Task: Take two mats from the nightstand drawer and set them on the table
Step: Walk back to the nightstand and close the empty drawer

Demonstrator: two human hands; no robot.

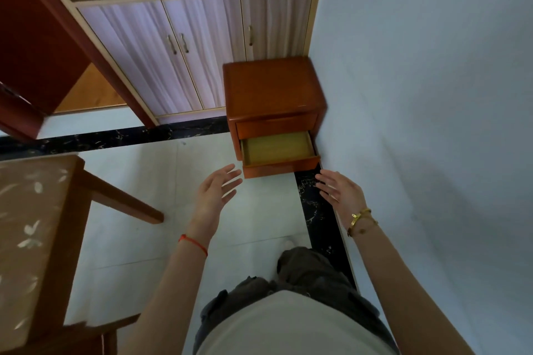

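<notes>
A reddish-brown wooden nightstand [274,89] stands in the corner against the pale wall. Its lower drawer [281,165] is pulled out, and the inside shows a flat yellowish-green surface [277,148]; I cannot tell whether that is a mat or the drawer bottom. The upper drawer is closed. My left hand [216,191] reaches forward just left of the drawer front, fingers apart and holding nothing. My right hand [339,191] is stretched out just right of the drawer, fingers apart and holding nothing. The table [31,222], with a brown patterned top, is at the left edge.
A cabinet with pale purple doors [178,51] lines the back wall. A dark red door [34,46] stands open at the upper left. The table's wooden leg [121,196] slants across the white tiled floor. A black marble strip [317,210] runs along the wall.
</notes>
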